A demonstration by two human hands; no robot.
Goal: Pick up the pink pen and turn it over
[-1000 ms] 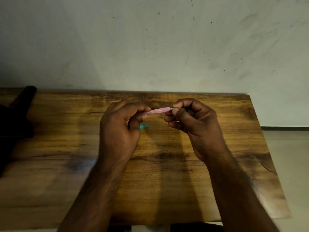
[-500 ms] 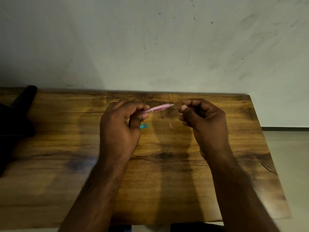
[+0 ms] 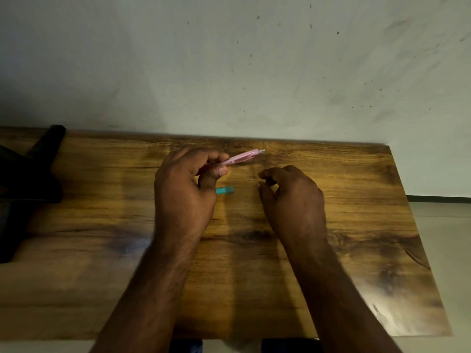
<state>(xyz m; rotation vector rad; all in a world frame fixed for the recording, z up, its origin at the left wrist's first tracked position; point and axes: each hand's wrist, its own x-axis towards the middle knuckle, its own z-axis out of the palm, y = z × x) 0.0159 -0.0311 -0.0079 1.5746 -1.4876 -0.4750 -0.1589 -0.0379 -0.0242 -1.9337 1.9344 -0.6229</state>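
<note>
1. The pink pen point(image 3: 239, 157) is held in the air above the wooden table point(image 3: 356, 225). Its barrel slants up and to the right, and its pale tip points away from the holding hand.
2. The left hand point(image 3: 186, 189) grips the pen's near end. The thumb and curled fingers are wrapped round the barrel, and most of the barrel sticks out past the thumb.
3. The right hand point(image 3: 293, 197) is just right of the pen's tip and lower, close to the tabletop. Its forefinger and thumb are bent toward each other with a small gap between them. Whether they pinch some small part cannot be told, as nothing shows clearly between them.
4. The two hands are apart, and the right hand does not touch the pen.
5. A small teal piece point(image 3: 224, 190) lies flat on the table between the hands. It is just beside the left thumb and partly hidden behind that hand.
6. Far to the left of the left hand, a dark black object point(image 3: 30, 179) rests on the table's edge.
7. Beyond both hands, the table meets a pale, speckled wall point(image 3: 229, 72).
</note>
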